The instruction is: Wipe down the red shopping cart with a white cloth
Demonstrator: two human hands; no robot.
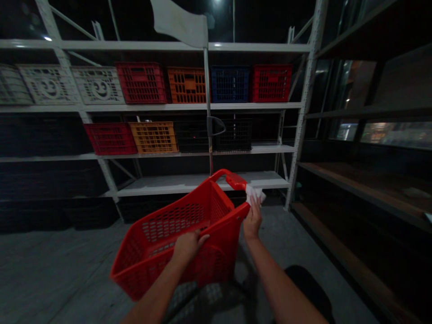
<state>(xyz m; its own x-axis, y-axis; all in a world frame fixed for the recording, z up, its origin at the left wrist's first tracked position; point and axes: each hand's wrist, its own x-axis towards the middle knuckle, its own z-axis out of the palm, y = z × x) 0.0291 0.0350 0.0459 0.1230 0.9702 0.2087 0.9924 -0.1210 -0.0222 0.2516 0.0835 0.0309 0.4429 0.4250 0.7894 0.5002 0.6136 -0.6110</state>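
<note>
A red plastic shopping cart [216, 252] stands on the floor before me, its perforated basket pointing left. My left hand [188, 245] is closed over the near rim of the basket, thumb along the outer side. At the right end of the cart, my right hand [253, 219] presses a white cloth [255, 193] against the corner of the red handle [236, 181]. The cloth lies under its fingers and bunches out beyond them. A metal pole with a pale flag-shaped panel [182, 24] rises behind the basket.
Behind the cart, a white metal rack [189, 106] holds red [141, 83], orange [187, 85], blue [230, 84], black and white crates. Dark shelves [357, 180] run along the right side. Grey concrete floor [77, 261] extends to the left. A dark rounded object [308, 288] is at lower right.
</note>
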